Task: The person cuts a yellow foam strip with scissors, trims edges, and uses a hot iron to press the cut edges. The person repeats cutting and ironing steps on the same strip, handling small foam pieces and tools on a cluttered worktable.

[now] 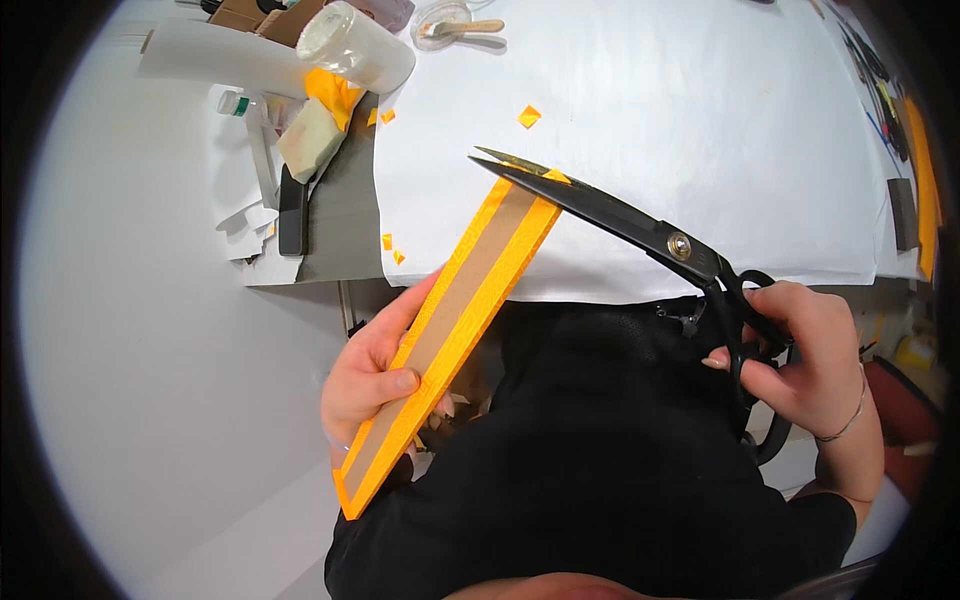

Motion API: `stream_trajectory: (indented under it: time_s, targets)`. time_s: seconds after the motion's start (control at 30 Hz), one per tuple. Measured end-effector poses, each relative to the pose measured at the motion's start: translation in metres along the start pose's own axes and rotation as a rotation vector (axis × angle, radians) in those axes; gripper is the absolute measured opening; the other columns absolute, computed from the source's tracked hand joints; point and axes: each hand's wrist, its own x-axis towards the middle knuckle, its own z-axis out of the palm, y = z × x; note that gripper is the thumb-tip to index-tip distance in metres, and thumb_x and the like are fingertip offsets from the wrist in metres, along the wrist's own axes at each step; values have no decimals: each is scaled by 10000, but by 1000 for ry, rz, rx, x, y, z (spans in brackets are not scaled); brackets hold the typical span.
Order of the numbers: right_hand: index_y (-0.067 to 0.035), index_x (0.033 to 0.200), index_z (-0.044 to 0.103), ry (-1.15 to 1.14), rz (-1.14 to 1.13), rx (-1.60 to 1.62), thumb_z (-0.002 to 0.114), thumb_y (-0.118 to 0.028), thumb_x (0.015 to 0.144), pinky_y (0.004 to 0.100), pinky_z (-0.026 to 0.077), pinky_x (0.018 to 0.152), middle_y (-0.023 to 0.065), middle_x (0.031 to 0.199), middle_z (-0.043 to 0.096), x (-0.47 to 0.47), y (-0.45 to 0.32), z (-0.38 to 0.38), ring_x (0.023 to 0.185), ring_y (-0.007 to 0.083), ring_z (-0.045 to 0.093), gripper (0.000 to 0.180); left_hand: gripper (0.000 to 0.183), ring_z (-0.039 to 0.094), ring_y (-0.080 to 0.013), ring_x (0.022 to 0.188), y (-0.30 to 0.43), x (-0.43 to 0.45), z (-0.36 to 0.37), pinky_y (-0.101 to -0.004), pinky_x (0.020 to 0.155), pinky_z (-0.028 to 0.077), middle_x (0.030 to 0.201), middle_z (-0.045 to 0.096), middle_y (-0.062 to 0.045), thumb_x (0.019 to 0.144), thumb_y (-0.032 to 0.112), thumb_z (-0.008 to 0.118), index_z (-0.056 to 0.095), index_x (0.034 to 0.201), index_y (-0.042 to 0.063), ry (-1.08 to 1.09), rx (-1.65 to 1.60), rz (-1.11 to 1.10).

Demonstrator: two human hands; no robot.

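My left hand grips a long flat board strip, its thumb on the top face. Orange-yellow patterned material wraps the strip's long edges and folds over, leaving a bare grey-brown band down the middle. The strip slants from my lap up to the table's front edge. In my right hand are large black tailor's shears, fingers through the handles. Their blades lie across the strip's far end, slightly apart at the tips. A small orange flap shows between the blades.
White paper covers the table. Small orange scraps lie on it. At the left stand a cloudy plastic jar, a pale block and a dark phone-like object. A dish with a brush sits behind; pens and tools line the right.
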Motion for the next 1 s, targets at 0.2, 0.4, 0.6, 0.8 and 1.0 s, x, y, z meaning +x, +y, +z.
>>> stream_trajectory:
  time_s: [0.2, 0.4, 0.6, 0.8, 1.0]
  targets:
    - [20, 1043, 596, 151, 155, 190, 885, -71, 812, 207, 454, 562, 30, 752, 663, 4, 5, 6, 644, 50, 608, 380, 771, 557, -164, 415, 2, 12, -16, -253, 375, 460, 911, 703, -128, 983, 185, 628, 226, 1565, -122, 19, 59, 160]
    - [3, 1059, 569, 302, 225, 533, 861, -31, 831, 204, 498, 588, 31, 797, 681, 13, 9, 18, 691, 65, 640, 372, 469, 641, -225, 912, 20, 50, -26, -365, 712, 603, 1113, 625, -140, 1092, 441, 472, 510, 1356, 56, -156, -521, 293]
    - [-2, 1070, 542, 328, -4, 381, 916, -83, 753, 227, 500, 574, 50, 763, 669, 15, 5, 7, 635, 91, 625, 496, 580, 554, -176, 889, 39, 42, 12, -311, 789, 494, 1107, 595, -103, 1099, 579, 354, 542, 1285, 63, -25, 36, 530]
    - [1, 1096, 555, 361, -188, -24, 946, -137, 687, 246, 483, 537, 72, 767, 648, -6, 6, -9, 586, 118, 579, 583, 644, 449, -107, 944, 10, 22, 39, -251, 885, 406, 1096, 496, -29, 1082, 260, 540, 288, 1656, 110, 146, 932, 522]
    - [-4, 1085, 578, 275, -260, -200, 961, -83, 629, 262, 505, 569, 89, 810, 640, -24, 10, -20, 596, 153, 566, 600, 633, 448, -136, 934, -8, 14, 44, -259, 890, 395, 1029, 437, -33, 1033, 187, 615, 384, 1615, 95, 145, 1150, 597]
